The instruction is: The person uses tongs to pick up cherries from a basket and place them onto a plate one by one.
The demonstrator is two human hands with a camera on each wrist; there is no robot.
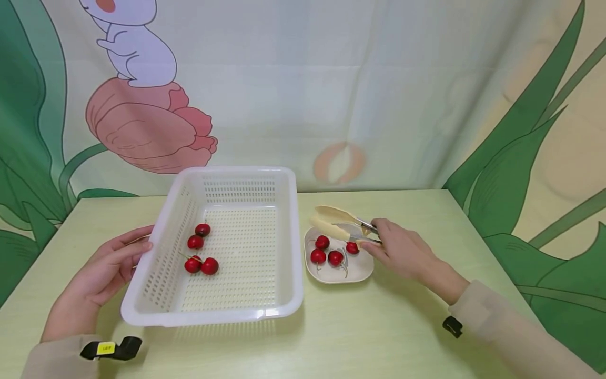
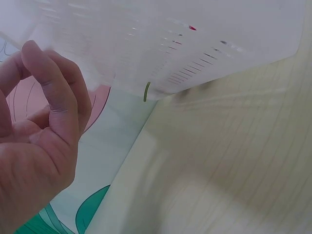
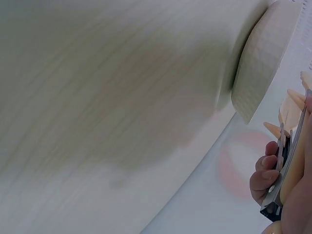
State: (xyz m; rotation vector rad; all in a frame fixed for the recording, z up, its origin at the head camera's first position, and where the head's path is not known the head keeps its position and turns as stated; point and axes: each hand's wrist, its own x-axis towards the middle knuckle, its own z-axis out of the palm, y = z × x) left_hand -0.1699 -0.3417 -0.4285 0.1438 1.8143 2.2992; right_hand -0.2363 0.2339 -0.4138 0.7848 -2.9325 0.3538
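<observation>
A white plastic basket [image 1: 288,247] with slotted walls holds several red cherries [image 1: 210,266] toward its left side. My left hand [image 1: 113,263] grips the basket's left rim, thumb on top; in the left wrist view the hand [image 2: 53,102] has bent fingers at the rim. My right hand [image 1: 407,247] holds metal-handled tongs [image 1: 347,226] with cream-coloured tips, parted over a small white dish [image 1: 338,277]. Several cherries [image 1: 335,258] with stems lie in the dish. The right wrist view has the hand [image 3: 282,185] round the tong handles, beside the dish's outer wall [image 3: 261,58].
The dish stands close to the basket's right side on a pale wooden table [image 1: 341,331]. A printed curtain [image 1: 379,105] with a rabbit and leaves hangs behind the table's far edge. A green stem [image 2: 147,91] pokes out through the basket.
</observation>
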